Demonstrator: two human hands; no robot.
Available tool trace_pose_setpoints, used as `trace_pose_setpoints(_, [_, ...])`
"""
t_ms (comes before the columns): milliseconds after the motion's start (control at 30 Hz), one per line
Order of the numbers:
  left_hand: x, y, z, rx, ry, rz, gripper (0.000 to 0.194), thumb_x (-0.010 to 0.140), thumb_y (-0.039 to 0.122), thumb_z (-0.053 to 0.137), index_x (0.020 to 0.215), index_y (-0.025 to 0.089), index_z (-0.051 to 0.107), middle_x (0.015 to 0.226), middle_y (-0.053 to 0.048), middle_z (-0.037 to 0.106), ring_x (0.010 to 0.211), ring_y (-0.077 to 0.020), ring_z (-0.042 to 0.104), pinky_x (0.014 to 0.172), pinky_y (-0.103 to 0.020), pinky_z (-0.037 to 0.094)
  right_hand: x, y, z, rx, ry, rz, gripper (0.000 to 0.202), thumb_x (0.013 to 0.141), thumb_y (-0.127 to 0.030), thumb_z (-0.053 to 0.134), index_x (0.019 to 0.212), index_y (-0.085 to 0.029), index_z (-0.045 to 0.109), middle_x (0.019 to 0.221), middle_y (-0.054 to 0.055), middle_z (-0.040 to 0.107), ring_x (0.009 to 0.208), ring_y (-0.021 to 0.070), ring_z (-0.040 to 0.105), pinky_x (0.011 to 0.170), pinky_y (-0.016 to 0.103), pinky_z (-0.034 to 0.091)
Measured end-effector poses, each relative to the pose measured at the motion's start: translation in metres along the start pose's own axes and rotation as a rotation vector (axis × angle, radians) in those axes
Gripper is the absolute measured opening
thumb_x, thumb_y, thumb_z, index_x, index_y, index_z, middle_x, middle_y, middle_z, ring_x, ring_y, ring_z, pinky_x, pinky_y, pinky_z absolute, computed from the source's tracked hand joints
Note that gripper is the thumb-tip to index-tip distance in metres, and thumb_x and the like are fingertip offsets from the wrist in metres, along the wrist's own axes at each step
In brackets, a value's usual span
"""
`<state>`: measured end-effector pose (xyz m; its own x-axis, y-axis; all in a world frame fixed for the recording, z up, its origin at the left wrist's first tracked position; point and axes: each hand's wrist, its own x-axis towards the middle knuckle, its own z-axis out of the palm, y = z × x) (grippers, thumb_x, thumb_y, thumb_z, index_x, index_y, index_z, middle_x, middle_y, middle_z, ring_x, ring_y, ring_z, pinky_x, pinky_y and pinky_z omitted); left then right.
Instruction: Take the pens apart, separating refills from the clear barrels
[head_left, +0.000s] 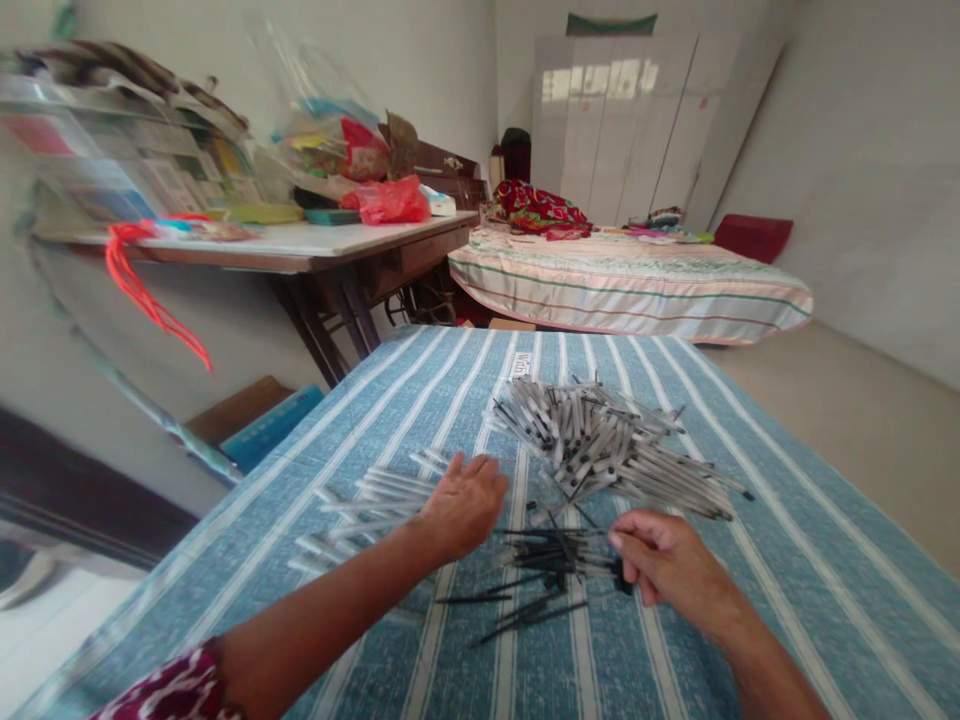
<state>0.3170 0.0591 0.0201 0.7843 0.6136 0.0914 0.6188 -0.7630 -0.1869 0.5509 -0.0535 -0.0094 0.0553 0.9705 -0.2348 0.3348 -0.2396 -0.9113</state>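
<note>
Apparently both hands (466, 500) low over striped cloth (390, 400)

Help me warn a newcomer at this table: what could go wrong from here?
The loose pile of pale pens could slide into the black pieces just nearer the person, mixing the two.

The right hand, right beside those black pieces, might scatter them if it moves carelessly.

The left hand, at the ends of the whitish tubes, could set some rolling.

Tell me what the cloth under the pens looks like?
The cloth is blue with white stripes, clearest in the head view.
</note>
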Motion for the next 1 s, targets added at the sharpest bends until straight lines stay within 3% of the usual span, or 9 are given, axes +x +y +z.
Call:
trace_pose_setpoints(200, [-0.026, -0.029, 0.023, -0.025, 0.05, -0.041, 0.018, 0.083, 0.011, 0.04, 0.084, 0.017, 0.057, 0.097, -0.009, 0.059, 0.095, -0.0214, 0.053, 0.089, -0.043, 0.033, 0.001, -0.001, 0.004, -0.014, -0.01, -0.008, 0.025, 0.079, -0.039, 0.048, 0.075, -0.015, 0.055, 0.051, -0.004, 0.054, 0.033, 0.0064, 0.044, 0.036, 0.016, 0.032])
trace_pose_setpoints(433, [-0.034, -0.057, 0.028, -0.011, 0.077, -0.04, 0.021, 0.079, 0.006, 0.04, 0.082, 0.015, 0.059, 0.104, -0.011, 0.06, 0.095, -0.0241, 0.054, 0.085, -0.043, 0.037, 0.003, 0.002, 0.004, -0.019, -0.027, -0.013, 0.025, 0.08, -0.039, 0.047, 0.077, -0.015, 0.056, 0.052, -0.004, 0.055, 0.033, 0.0069, 0.045, 0.035, 0.017, 0.033])
trace_pose_setpoints(533, [-0.031, -0.059, 0.024, 0.004, 0.072, -0.057, 0.02, 0.081, 0.009, 0.039, 0.083, 0.015, 0.059, 0.1, -0.011, 0.06, 0.092, -0.0239, 0.055, 0.086, -0.044, 0.036, 0.002, 0.0, 0.004, -0.02, -0.022, -0.011, 0.026, 0.08, -0.039, 0.047, 0.075, -0.015, 0.056, 0.051, -0.004, 0.055, 0.032, 0.0062, 0.044, 0.036, 0.016, 0.033])
trace_pose_setpoints(733, [0.013, -0.039, 0.013, -0.027, 0.071, -0.058, 0.021, 0.084, 0.012, 0.037, 0.087, 0.017, 0.058, 0.086, -0.008, 0.057, 0.082, -0.0198, 0.054, 0.076, -0.033, 0.04, 0.002, 0.001, 0.005, -0.026, -0.024, -0.009, 0.025, 0.08, -0.037, 0.047, 0.075, -0.015, 0.056, 0.051, -0.004, 0.054, 0.032, 0.0056, 0.044, 0.035, 0.016, 0.031])
trace_pose_setpoints(900, [0.064, -0.021, 0.022, -0.058, 0.085, -0.062, 0.021, 0.078, 0.008, 0.044, 0.09, 0.017, 0.058, 0.092, -0.009, 0.056, 0.09, -0.0225, 0.051, 0.074, -0.033, 0.04, 0.005, 0.004, 0.007, -0.017, -0.041, 0.016, 0.024, 0.079, -0.037, 0.048, 0.074, -0.015, 0.056, 0.05, -0.004, 0.053, 0.032, 0.0059, 0.044, 0.034, 0.016, 0.031])
trace_pose_setpoints(1000, [0.08, -0.016, 0.03, -0.098, 0.091, -0.074, 0.018, 0.076, 0.006, 0.045, 0.083, 0.015, 0.059, 0.089, -0.009, 0.056, 0.09, -0.023, 0.05, 0.074, -0.034, 0.039, 0.005, 0.004, 0.007, -0.012, -0.032, 0.023, 0.022, 0.079, -0.036, 0.048, 0.073, -0.015, 0.056, 0.05, -0.004, 0.053, 0.032, 0.0062, 0.044, 0.034, 0.016, 0.031])
